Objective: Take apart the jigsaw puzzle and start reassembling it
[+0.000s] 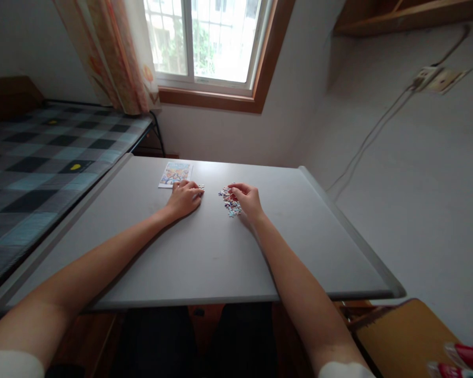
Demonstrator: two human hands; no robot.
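A small heap of jigsaw pieces [228, 202] lies near the far middle of the grey table [205, 252]. My right hand [247, 200] rests at the heap's right side, fingers curled and pinched on the pieces. My left hand [184, 198] lies knuckles up with its fingers curled, fingertips at one or two loose pieces [201, 187]. What its fingers hold, if anything, is hidden. A colourful picture card [175, 174] lies flat just beyond my left hand.
A bed with a checked cover [39, 157] runs along the table's left edge. A window with a curtain [114, 58] is behind it. The white wall stands close on the right, with a cable and socket [429, 79]. A wooden chair [405, 336] is at lower right.
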